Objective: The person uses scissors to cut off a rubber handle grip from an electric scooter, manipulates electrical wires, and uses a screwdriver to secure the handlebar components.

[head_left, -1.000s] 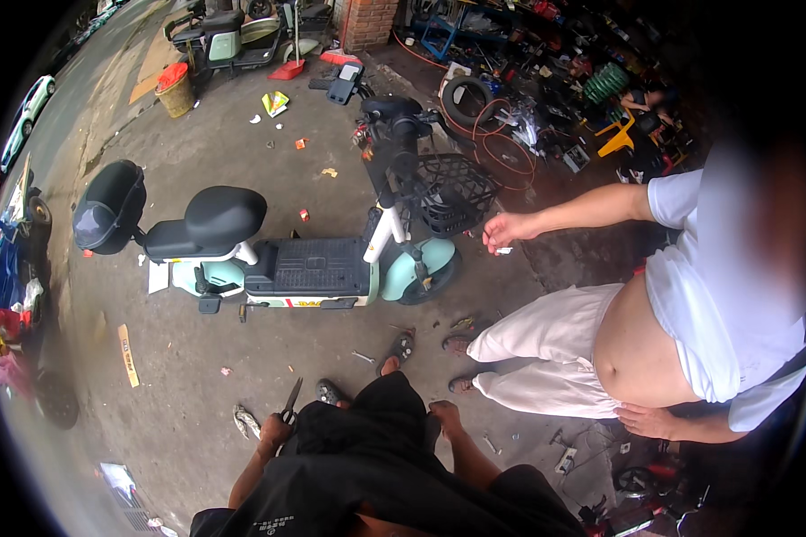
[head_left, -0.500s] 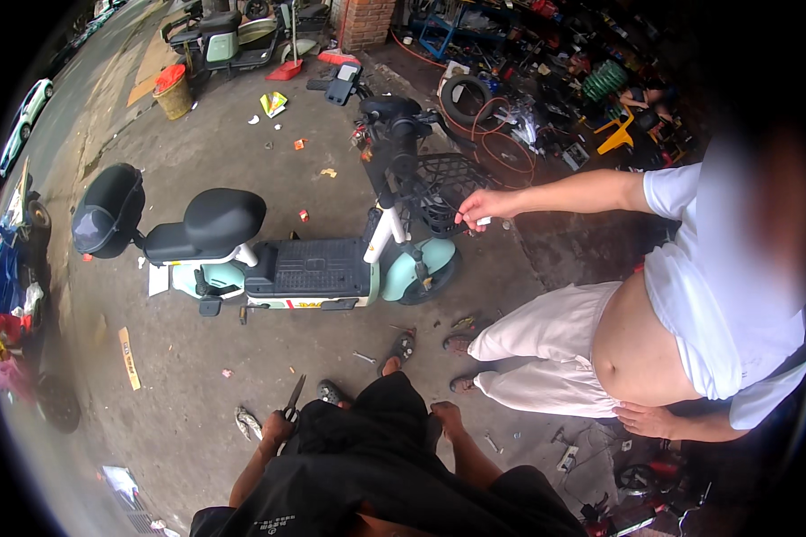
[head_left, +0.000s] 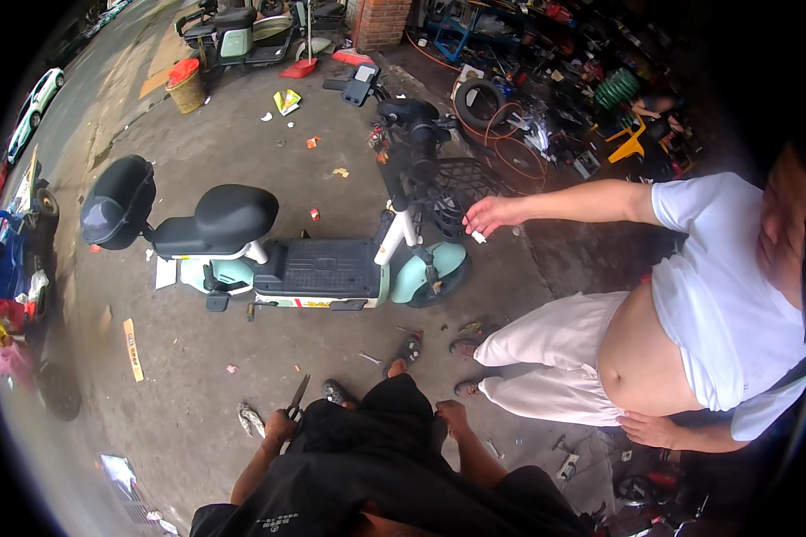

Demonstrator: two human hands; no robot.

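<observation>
My left hand [head_left: 280, 423] is closed round the dark handle of a scissor-like tool [head_left: 298, 399], its long blade pointing up and away from me, beside my black shorts. My right hand [head_left: 450, 414] is closed at the other side of the shorts; whatever it grips is hidden. In front of me stands a mint electric scooter [head_left: 318, 273] with a black seat, rear box and front basket [head_left: 461, 188]. At my right a person in a white T-shirt [head_left: 707, 295] holds a small white item [head_left: 478, 237] in a hand beside that basket; their other hand [head_left: 645, 430] rests at their hip.
A littered workshop area with a tire [head_left: 481, 103], hoses and a yellow chair [head_left: 630, 137] lies at the back right. Parked scooters [head_left: 237, 40] and a bin [head_left: 186, 92] stand behind. A street with a white car is at left. Loose tools [head_left: 569, 465] lie at lower right.
The person's outstretched hand has moved toward the basket from where it was a second ago. The whole view has shifted slightly to the right. My hands keep their grip.
</observation>
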